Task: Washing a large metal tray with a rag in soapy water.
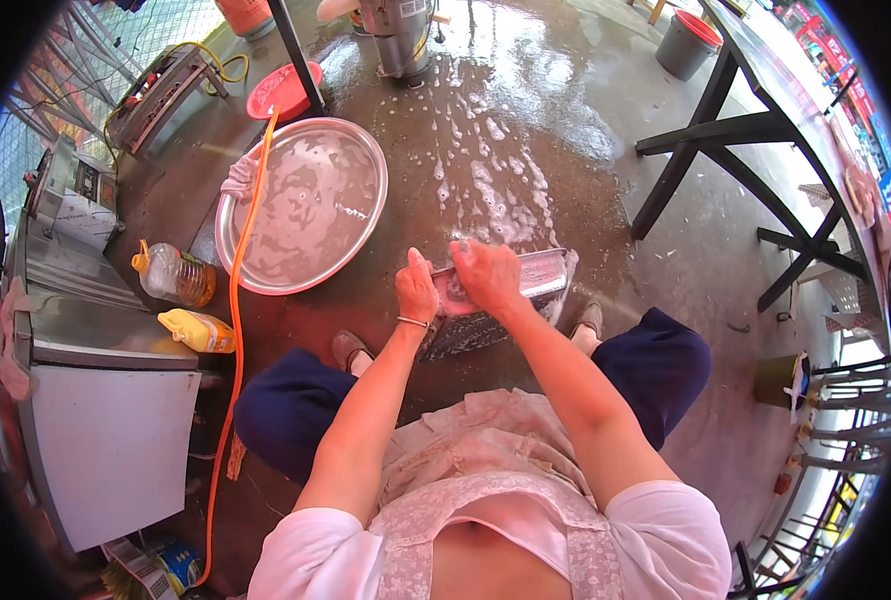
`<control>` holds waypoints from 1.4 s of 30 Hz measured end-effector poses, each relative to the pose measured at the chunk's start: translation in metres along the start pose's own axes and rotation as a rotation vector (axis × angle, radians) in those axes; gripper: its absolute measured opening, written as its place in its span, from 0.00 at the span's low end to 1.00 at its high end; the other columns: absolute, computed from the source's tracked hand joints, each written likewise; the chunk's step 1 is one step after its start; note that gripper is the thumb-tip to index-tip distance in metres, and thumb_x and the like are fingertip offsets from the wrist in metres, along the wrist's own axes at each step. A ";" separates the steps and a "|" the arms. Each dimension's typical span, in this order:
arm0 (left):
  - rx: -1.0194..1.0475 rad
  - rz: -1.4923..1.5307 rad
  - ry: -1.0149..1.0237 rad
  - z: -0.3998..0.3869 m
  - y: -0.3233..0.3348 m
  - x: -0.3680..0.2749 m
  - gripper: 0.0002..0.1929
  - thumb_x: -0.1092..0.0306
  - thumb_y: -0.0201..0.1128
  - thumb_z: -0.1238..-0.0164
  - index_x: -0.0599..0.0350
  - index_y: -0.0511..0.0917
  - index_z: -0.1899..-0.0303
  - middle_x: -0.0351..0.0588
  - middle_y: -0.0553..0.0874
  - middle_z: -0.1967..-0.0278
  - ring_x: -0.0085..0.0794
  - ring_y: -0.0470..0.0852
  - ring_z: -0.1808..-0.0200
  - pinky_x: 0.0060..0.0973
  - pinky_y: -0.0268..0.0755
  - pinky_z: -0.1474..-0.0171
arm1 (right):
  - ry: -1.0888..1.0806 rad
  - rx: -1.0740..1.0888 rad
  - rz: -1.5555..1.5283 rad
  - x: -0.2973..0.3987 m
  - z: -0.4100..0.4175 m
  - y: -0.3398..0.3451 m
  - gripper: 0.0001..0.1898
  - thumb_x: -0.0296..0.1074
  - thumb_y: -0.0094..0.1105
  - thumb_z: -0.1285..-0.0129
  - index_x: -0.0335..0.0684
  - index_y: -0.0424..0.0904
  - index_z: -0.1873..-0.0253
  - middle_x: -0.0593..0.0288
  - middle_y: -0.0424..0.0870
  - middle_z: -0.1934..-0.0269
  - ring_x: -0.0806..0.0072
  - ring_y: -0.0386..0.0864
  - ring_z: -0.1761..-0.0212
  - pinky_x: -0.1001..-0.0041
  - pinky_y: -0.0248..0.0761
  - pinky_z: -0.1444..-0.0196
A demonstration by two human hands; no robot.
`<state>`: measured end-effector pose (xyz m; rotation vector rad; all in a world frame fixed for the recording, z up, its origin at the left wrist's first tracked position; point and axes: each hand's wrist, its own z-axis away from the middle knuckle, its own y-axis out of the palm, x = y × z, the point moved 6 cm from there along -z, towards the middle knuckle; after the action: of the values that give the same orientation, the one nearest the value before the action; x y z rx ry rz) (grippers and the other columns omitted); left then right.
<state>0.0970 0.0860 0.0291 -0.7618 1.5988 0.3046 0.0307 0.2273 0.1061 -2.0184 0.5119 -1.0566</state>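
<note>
A soapy rectangular metal container (547, 271) stands on the wet floor between my feet, suds running down its side. My left hand (417, 289) grips its left end, thumb pointing up. Near the container's left part, my right hand (487, 276) is closed with knuckles up; whether it holds a scrubber or the rim is hidden. To the left lies a large round metal basin (307, 210) with cloudy, sudsy water. A wet pinkish cloth (241, 178) hangs over its rim, and an orange hose (249, 217) crosses it.
A red plastic basin (284, 94) sits beyond the metal one. On the left are an oil bottle (172, 275), a yellow jug (198, 331) and a metal-topped cabinet (115, 450). Foam (494, 202) streaks the floor ahead. A black-legged table (704, 139) and a grey bucket (687, 46) stand right.
</note>
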 end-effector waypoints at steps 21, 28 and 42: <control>0.331 -0.743 0.067 0.005 -0.030 -0.027 0.37 0.39 0.40 0.21 0.62 0.82 0.78 0.65 0.82 0.76 0.63 0.83 0.69 0.55 0.72 0.64 | 0.464 -0.243 -0.681 -0.159 0.042 0.001 0.18 0.45 0.59 0.29 0.38 0.79 0.71 0.71 0.75 0.78 0.83 0.69 0.75 0.75 0.63 0.72; 0.208 -0.645 0.059 0.007 0.049 -0.053 0.35 0.43 0.37 0.18 0.61 0.82 0.75 0.67 0.82 0.75 0.65 0.82 0.68 0.58 0.71 0.64 | 0.323 -0.115 -0.260 -0.060 -0.007 -0.042 0.21 0.53 0.56 0.29 0.38 0.82 0.63 0.49 0.81 0.76 0.52 0.81 0.72 0.56 0.71 0.69; -0.126 0.028 -0.117 0.037 -0.028 0.016 0.36 0.47 0.37 0.16 0.60 0.64 0.88 0.39 0.65 0.90 0.24 0.61 0.85 0.32 0.50 0.78 | -0.235 -0.089 0.220 -0.178 0.085 0.041 0.08 0.39 0.57 0.33 0.52 0.83 0.53 0.58 0.79 0.74 0.56 0.79 0.77 0.57 0.69 0.77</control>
<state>0.1431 0.0829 0.0134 -0.8038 1.4913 0.4657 -0.0014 0.3560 -0.0456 -2.0743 0.6472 -0.6653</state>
